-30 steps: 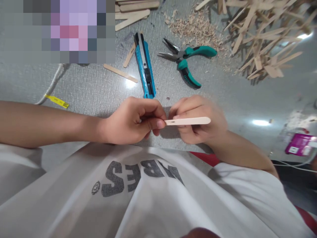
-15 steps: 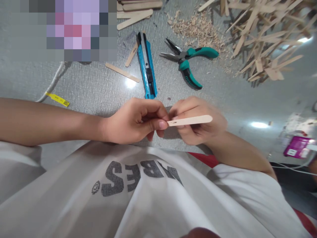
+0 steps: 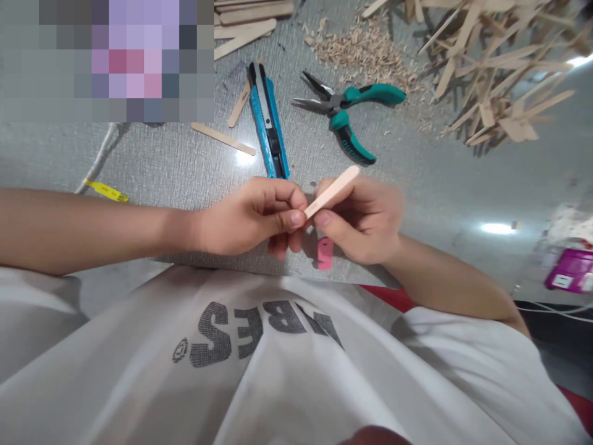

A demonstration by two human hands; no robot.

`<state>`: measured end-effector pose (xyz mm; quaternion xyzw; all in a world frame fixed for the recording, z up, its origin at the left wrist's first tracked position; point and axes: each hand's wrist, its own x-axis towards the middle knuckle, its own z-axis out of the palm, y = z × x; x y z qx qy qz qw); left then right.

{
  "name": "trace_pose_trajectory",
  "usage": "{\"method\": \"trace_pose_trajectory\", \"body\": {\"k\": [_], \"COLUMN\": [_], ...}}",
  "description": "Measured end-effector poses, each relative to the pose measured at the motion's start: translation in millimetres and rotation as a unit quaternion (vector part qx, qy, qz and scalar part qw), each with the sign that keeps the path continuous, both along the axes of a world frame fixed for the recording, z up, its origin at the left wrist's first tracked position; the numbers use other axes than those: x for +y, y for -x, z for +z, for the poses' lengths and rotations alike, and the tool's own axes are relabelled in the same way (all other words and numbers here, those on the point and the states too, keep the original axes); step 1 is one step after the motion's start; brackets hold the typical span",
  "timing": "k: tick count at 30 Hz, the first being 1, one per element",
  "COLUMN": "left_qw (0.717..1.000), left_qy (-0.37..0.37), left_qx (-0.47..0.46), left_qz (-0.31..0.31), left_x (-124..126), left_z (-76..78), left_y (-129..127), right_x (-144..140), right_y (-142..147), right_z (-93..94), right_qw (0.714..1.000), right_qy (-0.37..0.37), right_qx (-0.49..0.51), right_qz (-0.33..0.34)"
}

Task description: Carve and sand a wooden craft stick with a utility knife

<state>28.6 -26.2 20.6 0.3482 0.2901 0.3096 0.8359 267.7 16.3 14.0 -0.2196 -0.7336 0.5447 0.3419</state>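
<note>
My left hand (image 3: 250, 216) and my right hand (image 3: 364, 219) meet just above the near table edge. Both pinch a pale wooden craft stick (image 3: 332, 191), which slants up to the right from between the thumbs. A small pink piece (image 3: 325, 253) shows below my right thumb; what holds it is unclear. A blue utility knife (image 3: 269, 123) lies on the grey table (image 3: 167, 164) right behind my left hand. Green-handled pliers (image 3: 345, 108) lie behind my right hand.
Loose craft sticks (image 3: 223, 138) lie left of the knife and at the top edge. Wood shavings (image 3: 365, 52) and a heap of cut sticks (image 3: 495, 68) fill the far right. A white cable with a yellow tag (image 3: 105, 190) runs at left. A magenta object (image 3: 571, 271) sits at right.
The stick lay level and pointed right; now its free end is tilted up and away. A pink piece has come into sight under my right thumb. Both hands stayed in place.
</note>
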Motion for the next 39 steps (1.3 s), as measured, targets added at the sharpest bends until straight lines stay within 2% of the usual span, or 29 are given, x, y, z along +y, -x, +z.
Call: {"method": "trace_pose_trajectory", "body": {"k": [6, 15, 20, 24, 33, 39], "left_qw": [1.0, 1.0, 0.999, 0.999, 0.997, 0.99], "left_qy": [-0.017, -0.011, 0.01, 0.014, -0.004, -0.059], "left_qx": [0.021, 0.011, -0.02, -0.018, 0.071, 0.124], "left_qz": [0.007, -0.025, -0.039, -0.038, -0.037, -0.041], "left_x": [-3.0, -1.4, -0.5, -2.0, -2.4, 2.0], "left_z": [3.8, 7.8, 7.5, 5.3, 6.9, 8.0], "left_y": [-1.9, -1.8, -3.3, -2.3, 0.9, 2.9], "right_x": [1.6, -6.0, -9.2, -9.6, -9.3, 0.1], "right_y": [3.2, 9.7, 10.0, 7.6, 2.3, 2.5], "right_z": [-13.2, -30.4, -25.1, -20.9, -18.8, -19.4], "right_qw": [0.997, 0.989, 0.989, 0.995, 1.0, 0.995], "right_qy": [-0.034, 0.002, 0.021, 0.03, 0.027, 0.065], "right_qx": [0.068, 0.144, 0.139, 0.092, -0.001, 0.048], "right_qz": [0.008, 0.023, 0.033, 0.027, 0.003, 0.064]}}
